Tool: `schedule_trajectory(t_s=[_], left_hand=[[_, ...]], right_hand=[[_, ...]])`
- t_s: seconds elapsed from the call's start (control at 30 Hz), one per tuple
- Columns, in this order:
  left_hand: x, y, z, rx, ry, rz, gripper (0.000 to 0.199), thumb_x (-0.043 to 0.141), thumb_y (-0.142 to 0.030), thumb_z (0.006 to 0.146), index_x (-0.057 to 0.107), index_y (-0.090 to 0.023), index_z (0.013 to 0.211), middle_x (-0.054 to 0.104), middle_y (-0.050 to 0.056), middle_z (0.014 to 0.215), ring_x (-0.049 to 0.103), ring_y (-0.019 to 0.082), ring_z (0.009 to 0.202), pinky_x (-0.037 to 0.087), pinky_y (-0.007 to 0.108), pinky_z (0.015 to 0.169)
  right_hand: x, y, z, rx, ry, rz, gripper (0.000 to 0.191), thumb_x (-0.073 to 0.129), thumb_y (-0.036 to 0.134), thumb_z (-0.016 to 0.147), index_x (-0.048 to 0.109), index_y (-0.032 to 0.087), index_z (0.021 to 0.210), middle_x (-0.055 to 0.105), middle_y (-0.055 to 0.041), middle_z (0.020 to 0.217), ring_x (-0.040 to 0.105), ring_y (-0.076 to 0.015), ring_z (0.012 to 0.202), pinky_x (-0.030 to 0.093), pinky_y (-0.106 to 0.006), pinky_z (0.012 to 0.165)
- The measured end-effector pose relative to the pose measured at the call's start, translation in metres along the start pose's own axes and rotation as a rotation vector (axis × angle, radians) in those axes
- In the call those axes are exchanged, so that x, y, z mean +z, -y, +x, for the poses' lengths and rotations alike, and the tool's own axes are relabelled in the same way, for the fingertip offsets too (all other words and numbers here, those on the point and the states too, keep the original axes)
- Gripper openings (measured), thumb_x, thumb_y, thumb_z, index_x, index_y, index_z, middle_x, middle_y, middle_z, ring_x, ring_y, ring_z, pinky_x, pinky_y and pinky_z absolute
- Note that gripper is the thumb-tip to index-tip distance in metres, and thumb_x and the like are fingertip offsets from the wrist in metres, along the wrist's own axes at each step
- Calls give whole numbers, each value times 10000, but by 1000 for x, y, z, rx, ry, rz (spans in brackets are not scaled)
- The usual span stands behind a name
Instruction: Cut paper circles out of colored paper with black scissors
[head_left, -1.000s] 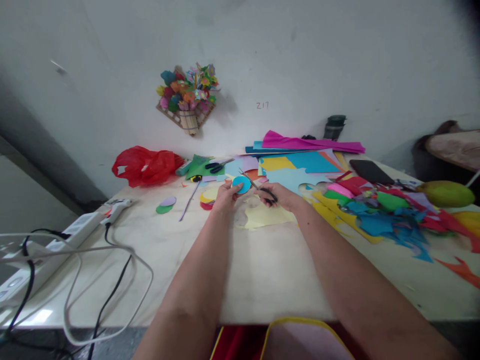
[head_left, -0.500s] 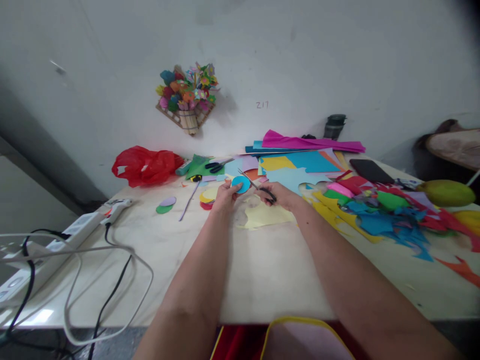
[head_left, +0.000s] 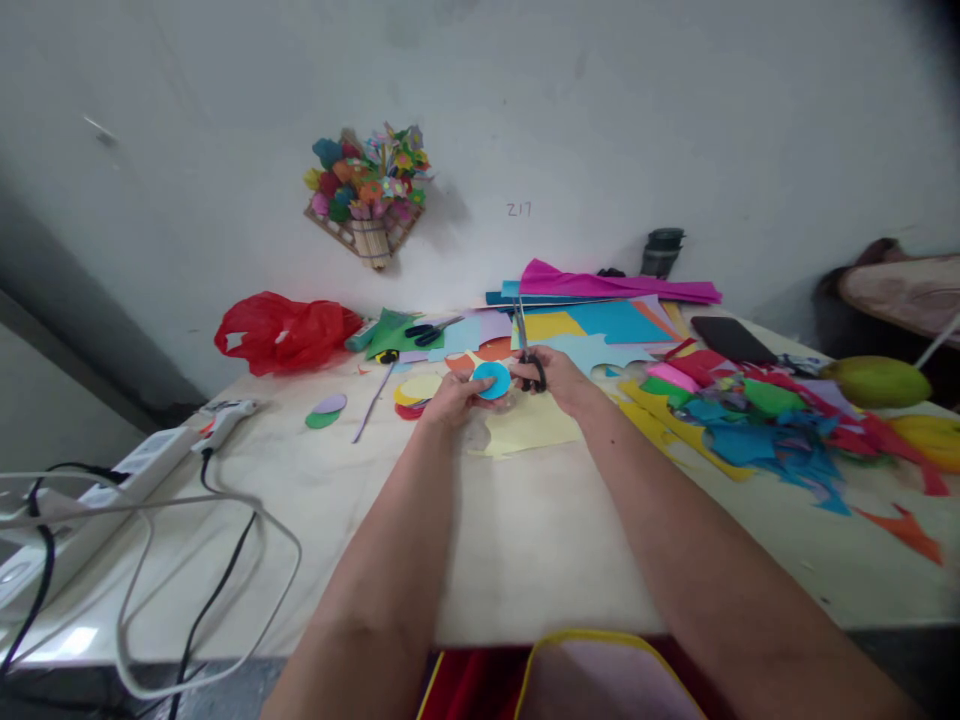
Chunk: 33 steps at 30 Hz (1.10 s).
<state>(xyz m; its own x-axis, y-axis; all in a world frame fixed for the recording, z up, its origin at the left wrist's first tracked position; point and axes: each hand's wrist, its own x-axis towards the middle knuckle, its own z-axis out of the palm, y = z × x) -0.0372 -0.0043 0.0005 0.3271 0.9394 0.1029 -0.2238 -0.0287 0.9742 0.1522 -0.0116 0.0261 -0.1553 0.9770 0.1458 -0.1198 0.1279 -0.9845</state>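
My left hand [head_left: 454, 397] pinches a round blue paper disc [head_left: 493, 380], thumb on its face. Close beside it on the right, my right hand [head_left: 553, 375] is closed round the black handles of a pair of scissors [head_left: 522, 335], whose blades point away from me and up. The blades are apart from the disc. Under both hands lies a pale yellow sheet [head_left: 529, 428] with a curved cut edge. Left of my left hand sit yellow paper circles [head_left: 417, 388] over a red one [head_left: 409, 411].
A purple circle [head_left: 331, 403] overlaps a green one at left. Black-handled scissors [head_left: 433, 331] lie behind, near a red plastic bag [head_left: 287, 331]. Colored scraps [head_left: 780, 440] heap on the right, by a dark phone-like slab [head_left: 733, 340]. Cables and a power strip [head_left: 146, 462] border the left.
The scissors have swung from pointing left at the disc to pointing away from me. The blue disc has shifted slightly right and nearer, still in my left hand.
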Motion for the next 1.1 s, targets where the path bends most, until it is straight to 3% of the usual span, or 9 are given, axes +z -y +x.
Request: schedule_trajectory(t_s=[0.23,0.4,0.57,0.77,0.97,1.1], left_hand=[[7,-5,-4,-58,99,91,350,859,-360,532,694,-119,723,719,94,690,718,253,675,548,299,599],[11,-5,-4,-77,99,83,333,863,-306,511,707,-114,734,732,102,736,715,248,675,566,320,629],[14,0,0,-26,-18,-11,287,856,-268,514,697,-117,700,717,91,704,716,275,766,584,394,733],[15,7,5,42,-138,-52,298,840,-268,516,722,-120,746,722,87,724,709,247,715,564,347,692],[14,9,8,81,-190,-69,327,852,-280,489,737,-109,743,727,89,725,692,208,667,557,325,700],[12,9,9,118,-291,-163,320,855,-252,468,722,-115,725,725,78,718,699,210,690,548,308,700]], right_hand=[[2,-4,3,-20,-5,37,387,798,200,506,614,178,846,591,46,634,555,-114,578,408,-247,558],[4,-3,2,-8,-8,-1,355,754,130,516,625,175,843,577,51,622,530,-108,573,404,-244,555],[11,-2,3,-29,-105,24,336,737,126,518,590,180,815,567,66,566,536,-108,541,430,-251,559],[22,-4,5,-39,-258,54,326,772,185,544,572,191,802,572,75,549,515,-93,480,430,-237,514],[20,-5,4,1,-280,63,338,782,229,601,565,194,858,609,50,575,573,-110,481,328,-196,403],[15,-8,2,23,-191,20,341,790,309,652,559,187,872,628,29,581,606,-113,483,296,-176,370]])
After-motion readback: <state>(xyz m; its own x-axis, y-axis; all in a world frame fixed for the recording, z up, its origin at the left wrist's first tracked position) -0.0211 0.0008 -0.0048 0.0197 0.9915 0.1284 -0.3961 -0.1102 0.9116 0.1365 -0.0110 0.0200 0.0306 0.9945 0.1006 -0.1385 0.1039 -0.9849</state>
